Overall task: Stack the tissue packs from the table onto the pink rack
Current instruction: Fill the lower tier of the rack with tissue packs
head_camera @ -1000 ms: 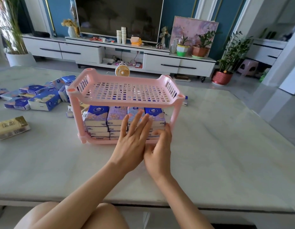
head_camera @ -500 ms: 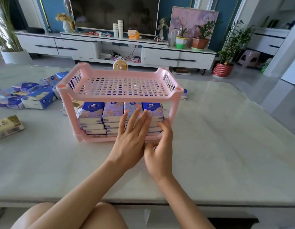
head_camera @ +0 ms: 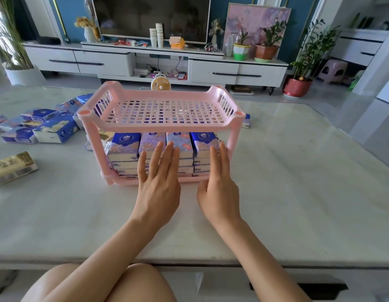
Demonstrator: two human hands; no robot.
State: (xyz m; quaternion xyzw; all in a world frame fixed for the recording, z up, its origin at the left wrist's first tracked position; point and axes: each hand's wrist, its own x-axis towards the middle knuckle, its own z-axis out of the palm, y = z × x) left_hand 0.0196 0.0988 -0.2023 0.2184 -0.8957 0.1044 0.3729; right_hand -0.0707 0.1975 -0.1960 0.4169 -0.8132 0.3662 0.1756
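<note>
Squaring up: left hand [head_camera: 158, 188] and right hand [head_camera: 217, 190], fingers straight, press flat against packs [head_camera: 123, 147] on the lower shelf of the rack [head_camera: 167, 127]; next probably calls for fetching loose packs [head_camera: 52, 131] from the left of the table [head_camera: 298, 192] for the top shelf

Bare forearms [head_camera: 115, 245] and knees [head_camera: 139, 282] — left grip [head_camera: 159, 191] and right grip [head_camera: 219, 194] bare too, slender-fingered.

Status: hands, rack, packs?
Left hand, right hand open, fingers flat against stacked packs on lower shelf. Pink rack top shelf bare. Loose packs lie on table, left side. Nothing blocking.
</note>
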